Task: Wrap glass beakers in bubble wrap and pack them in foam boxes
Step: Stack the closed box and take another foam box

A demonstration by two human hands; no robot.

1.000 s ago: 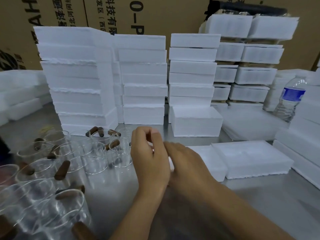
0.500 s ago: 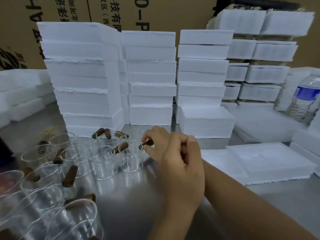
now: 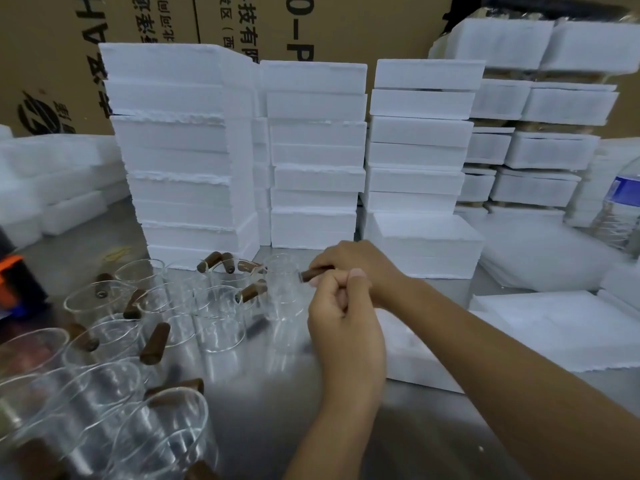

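Pickup: right hand grips the wooden handle of a glass beaker; left hand is clenched, seemingly empty. Next, lift it clear for wrapping.

- The glass beakers were clear, smooth and glossy.
- The beaker handle looked brown, matt and wood-like.
- The table was brushed metal with a soft sheen.
- The foam boxes were white, matt and grainy, with ragged edges.
- The cardboard cartons were brown, matt and printed.
- The water bottle was clear plastic.

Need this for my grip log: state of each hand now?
Left hand: curled shut, nothing visible in it.
Right hand: gripping a brown beaker handle.
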